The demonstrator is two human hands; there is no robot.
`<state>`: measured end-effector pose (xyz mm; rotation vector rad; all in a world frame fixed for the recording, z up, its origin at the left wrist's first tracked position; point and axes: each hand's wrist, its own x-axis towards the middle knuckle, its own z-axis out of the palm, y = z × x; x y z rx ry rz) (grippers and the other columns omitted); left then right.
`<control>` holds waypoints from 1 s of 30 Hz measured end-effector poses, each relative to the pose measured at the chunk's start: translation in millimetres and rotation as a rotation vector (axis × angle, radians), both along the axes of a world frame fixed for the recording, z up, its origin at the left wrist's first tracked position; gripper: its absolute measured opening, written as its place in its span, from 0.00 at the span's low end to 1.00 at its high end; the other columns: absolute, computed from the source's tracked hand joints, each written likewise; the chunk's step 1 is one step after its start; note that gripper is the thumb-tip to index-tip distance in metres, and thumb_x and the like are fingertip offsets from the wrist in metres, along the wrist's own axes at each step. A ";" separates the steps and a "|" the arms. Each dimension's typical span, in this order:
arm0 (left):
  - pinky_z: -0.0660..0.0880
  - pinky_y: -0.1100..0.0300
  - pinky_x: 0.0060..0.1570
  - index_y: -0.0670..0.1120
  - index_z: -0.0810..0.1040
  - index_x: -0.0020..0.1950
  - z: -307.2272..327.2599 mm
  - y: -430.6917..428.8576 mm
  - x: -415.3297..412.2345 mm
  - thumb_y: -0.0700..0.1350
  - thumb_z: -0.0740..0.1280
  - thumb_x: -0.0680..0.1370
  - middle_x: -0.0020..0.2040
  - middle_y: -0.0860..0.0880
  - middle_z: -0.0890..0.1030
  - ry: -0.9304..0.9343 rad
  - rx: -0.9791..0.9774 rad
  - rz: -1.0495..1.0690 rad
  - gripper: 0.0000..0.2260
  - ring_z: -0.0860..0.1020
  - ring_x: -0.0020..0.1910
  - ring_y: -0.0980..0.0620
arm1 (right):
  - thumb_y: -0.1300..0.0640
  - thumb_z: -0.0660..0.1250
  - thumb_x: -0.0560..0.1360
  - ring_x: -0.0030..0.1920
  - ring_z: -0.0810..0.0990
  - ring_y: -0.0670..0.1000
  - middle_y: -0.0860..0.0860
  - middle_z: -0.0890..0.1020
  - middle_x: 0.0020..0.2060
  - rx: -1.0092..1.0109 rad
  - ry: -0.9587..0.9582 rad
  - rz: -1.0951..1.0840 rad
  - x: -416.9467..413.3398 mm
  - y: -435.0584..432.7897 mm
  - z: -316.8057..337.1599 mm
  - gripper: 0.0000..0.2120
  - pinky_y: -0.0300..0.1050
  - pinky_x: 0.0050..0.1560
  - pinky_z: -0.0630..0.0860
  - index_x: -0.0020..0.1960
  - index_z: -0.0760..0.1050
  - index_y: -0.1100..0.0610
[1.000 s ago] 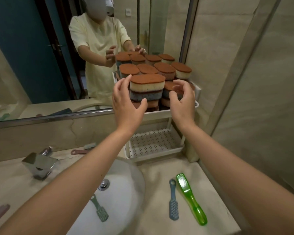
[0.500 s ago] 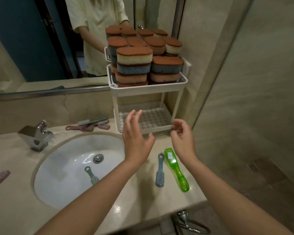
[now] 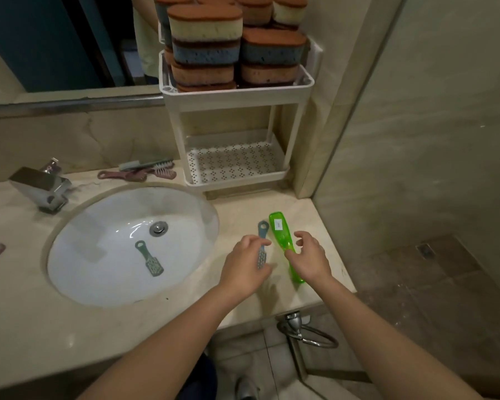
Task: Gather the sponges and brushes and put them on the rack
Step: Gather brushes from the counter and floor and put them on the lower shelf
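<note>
On the tabletop, between the sink and the right edge, a blue-grey brush and a green brush lie side by side, handles pointing to the far edge. The left hand is over the blue-grey brush, its fingers curled about the bristle head and the thumb across the handle; whether they actually grip it cannot be told. The right hand is over the green brush with its fingers spread and loosely curved, holding nothing, the thumb at the brush's middle. A white two-tier rack stands in the far right corner, stacked sponges filling its top tier. Another brush lies in the sink, and more brushes lie along the far edge beside the faucet.
</note>
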<state>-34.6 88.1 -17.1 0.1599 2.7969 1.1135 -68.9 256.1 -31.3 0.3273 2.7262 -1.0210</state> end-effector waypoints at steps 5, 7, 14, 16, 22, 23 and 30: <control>0.67 0.57 0.62 0.52 0.70 0.69 -25.7 8.0 4.4 0.46 0.66 0.75 0.67 0.52 0.69 -0.092 -0.093 -0.056 0.23 0.67 0.66 0.51 | 0.55 0.67 0.73 0.65 0.71 0.59 0.58 0.74 0.64 0.010 -0.083 0.045 -0.6 3.2 -18.5 0.28 0.51 0.61 0.71 0.72 0.65 0.55; 0.68 0.57 0.60 0.52 0.71 0.69 -32.8 9.0 2.0 0.46 0.66 0.74 0.66 0.51 0.70 -0.081 -0.114 -0.033 0.22 0.69 0.65 0.51 | 0.56 0.67 0.73 0.64 0.71 0.60 0.59 0.74 0.63 0.012 -0.110 0.059 -3.1 2.9 -24.4 0.28 0.51 0.61 0.71 0.71 0.65 0.57; 0.72 0.54 0.53 0.51 0.69 0.68 -51.9 12.9 -11.6 0.51 0.69 0.74 0.62 0.50 0.73 -0.067 -0.213 0.123 0.23 0.72 0.59 0.48 | 0.57 0.64 0.75 0.60 0.71 0.59 0.57 0.73 0.58 0.180 -0.075 0.093 -7.6 0.6 -39.0 0.21 0.50 0.56 0.72 0.67 0.69 0.57; 0.71 0.54 0.53 0.50 0.69 0.69 -56.5 15.1 -15.9 0.53 0.69 0.74 0.62 0.49 0.72 -0.063 -0.252 0.158 0.24 0.71 0.59 0.48 | 0.59 0.63 0.75 0.59 0.71 0.59 0.57 0.74 0.58 0.203 -0.057 0.088 -8.4 0.6 -40.8 0.20 0.50 0.53 0.72 0.66 0.69 0.57; 0.71 0.53 0.52 0.46 0.72 0.62 -66.4 22.6 -22.8 0.55 0.66 0.75 0.59 0.45 0.72 -0.108 -0.388 0.231 0.20 0.72 0.57 0.46 | 0.58 0.65 0.74 0.46 0.79 0.57 0.53 0.78 0.45 0.134 -0.135 0.091 -9.5 5.0 -42.0 0.11 0.44 0.38 0.68 0.57 0.72 0.56; 0.71 0.53 0.52 0.45 0.73 0.61 -66.5 23.2 -23.9 0.54 0.66 0.75 0.59 0.45 0.72 -0.115 -0.401 0.235 0.19 0.73 0.57 0.46 | 0.58 0.65 0.74 0.44 0.78 0.56 0.51 0.78 0.43 0.130 -0.147 0.107 -9.6 6.0 -41.4 0.09 0.43 0.37 0.68 0.55 0.72 0.55; 0.70 0.54 0.48 0.45 0.72 0.59 -58.5 25.9 -30.1 0.51 0.66 0.75 0.57 0.45 0.76 -0.159 -0.475 0.213 0.16 0.76 0.54 0.45 | 0.60 0.61 0.75 0.37 0.82 0.58 0.56 0.83 0.38 -0.074 -0.166 0.144 -12.5 2.0 -30.2 0.05 0.51 0.42 0.80 0.49 0.74 0.55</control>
